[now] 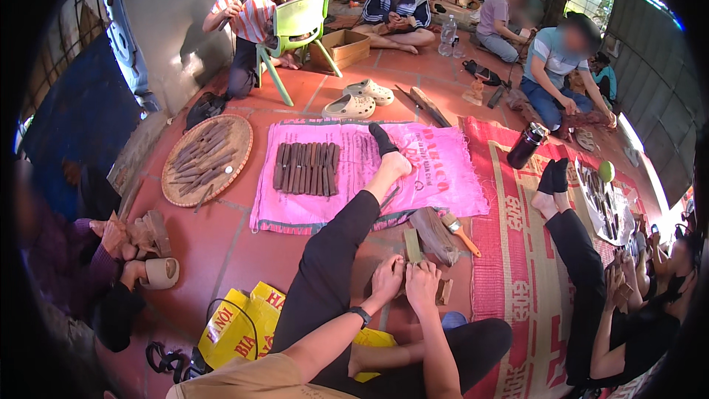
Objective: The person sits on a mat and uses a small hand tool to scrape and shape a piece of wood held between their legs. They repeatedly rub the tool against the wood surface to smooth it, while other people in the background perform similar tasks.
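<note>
Two hands meet low in the middle, over the floor: the left hand (387,278) and the right hand (422,286) both close around a small wooden piece (444,290) jutting to the right. It looks stiff, light and rough, best gripped by its long sides

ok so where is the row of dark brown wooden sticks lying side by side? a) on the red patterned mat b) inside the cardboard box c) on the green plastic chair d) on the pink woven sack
d: the row of dark brown wooden sticks lies on the pink woven sack spread on the floor, just right of the round woven tray.
</note>
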`<state>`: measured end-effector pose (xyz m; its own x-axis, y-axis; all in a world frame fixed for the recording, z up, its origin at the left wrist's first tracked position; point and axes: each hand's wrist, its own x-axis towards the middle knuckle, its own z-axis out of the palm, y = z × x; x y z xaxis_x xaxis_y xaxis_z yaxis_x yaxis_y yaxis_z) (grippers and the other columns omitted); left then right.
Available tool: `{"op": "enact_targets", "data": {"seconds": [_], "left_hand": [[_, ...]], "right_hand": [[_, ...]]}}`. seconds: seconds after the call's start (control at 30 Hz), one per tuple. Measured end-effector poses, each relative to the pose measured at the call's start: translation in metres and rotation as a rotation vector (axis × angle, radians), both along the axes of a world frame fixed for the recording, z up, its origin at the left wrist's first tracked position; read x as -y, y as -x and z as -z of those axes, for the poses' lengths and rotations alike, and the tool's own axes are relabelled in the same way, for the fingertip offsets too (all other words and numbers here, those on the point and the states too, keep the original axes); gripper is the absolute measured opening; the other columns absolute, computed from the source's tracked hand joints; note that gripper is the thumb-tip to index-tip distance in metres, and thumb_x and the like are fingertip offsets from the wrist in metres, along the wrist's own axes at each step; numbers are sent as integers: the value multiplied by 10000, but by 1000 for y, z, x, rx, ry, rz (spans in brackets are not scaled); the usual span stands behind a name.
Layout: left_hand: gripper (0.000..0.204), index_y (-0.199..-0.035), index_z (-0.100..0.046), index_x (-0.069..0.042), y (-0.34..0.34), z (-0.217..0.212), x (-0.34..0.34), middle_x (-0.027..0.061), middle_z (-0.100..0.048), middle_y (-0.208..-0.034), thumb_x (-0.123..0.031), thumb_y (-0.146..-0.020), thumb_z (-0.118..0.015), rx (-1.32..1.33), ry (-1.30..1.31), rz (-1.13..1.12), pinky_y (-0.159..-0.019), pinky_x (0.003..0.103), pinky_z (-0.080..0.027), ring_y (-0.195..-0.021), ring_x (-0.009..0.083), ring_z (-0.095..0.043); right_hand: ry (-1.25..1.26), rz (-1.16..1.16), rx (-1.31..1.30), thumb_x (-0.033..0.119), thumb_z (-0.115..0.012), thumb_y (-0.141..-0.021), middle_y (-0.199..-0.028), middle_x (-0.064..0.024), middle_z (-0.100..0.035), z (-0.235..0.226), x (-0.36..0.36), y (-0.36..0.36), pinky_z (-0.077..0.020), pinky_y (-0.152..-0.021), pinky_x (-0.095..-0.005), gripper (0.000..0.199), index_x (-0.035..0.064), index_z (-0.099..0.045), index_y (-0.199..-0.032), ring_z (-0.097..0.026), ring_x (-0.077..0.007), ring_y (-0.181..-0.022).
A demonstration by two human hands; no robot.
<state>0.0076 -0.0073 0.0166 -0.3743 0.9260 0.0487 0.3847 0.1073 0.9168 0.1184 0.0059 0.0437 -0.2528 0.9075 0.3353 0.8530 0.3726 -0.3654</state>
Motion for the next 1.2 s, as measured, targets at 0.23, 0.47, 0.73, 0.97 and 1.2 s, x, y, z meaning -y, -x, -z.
{"op": "enact_targets", "data": {"seconds": [0.23, 0.47, 0.73, 0.97, 1.2], "left_hand": [[305, -1123, -654, -49, -1, 11, -2, 188, -667, -1135, -271, -963, -520, 8, -44, 6, -917, 446, -486, -1056, 379, -623], [282, -1123, -649, -56, -1, 5, 0, 170, -666, -1143, -255, -966, -525, 25, -8, -4, -914, 444, -487, -1066, 373, -618], [270, -1113, -641, -48, 3, 1, 4, 180, -664, -1128, -232, -955, -523, 8, -42, -26, -897, 452, -493, -1033, 382, -626], [289, -1100, -642, 2, -1, 5, -1, 188, -663, -1156, -221, -955, -530, -18, -109, -24, -927, 435, -496, -1079, 368, -621], [253, -1074, -631, -16, -2, 9, -3, 193, -660, -1135, -208, -934, -543, -24, -107, -44, -909, 461, -498, -1048, 396, -617]], "right_hand": [[117, 36, -30, 224, -562, -946, -930, -158, -703, 37, -16, -4, -421, -857, -477, 294, -6, -722, -858, -602, -355, -980], [-45, -9, -8, 214, -562, -950, -920, -161, -699, 0, -3, 3, -422, -833, -484, 296, -9, -717, -834, -590, -340, -959], [9, -18, 17, 223, -550, -961, -876, -162, -699, 9, -7, 6, -427, -839, -489, 320, -9, -714, -814, -603, -354, -958], [89, 32, 77, 221, -550, -958, -862, -177, -698, 27, -19, -2, -430, -847, -488, 321, -18, -719, -827, -606, -359, -941], [85, 2, 73, 250, -520, -976, -920, -182, -700, -3, -5, 2, -435, -845, -509, 329, 4, -722, -892, -596, -377, -947]]}}
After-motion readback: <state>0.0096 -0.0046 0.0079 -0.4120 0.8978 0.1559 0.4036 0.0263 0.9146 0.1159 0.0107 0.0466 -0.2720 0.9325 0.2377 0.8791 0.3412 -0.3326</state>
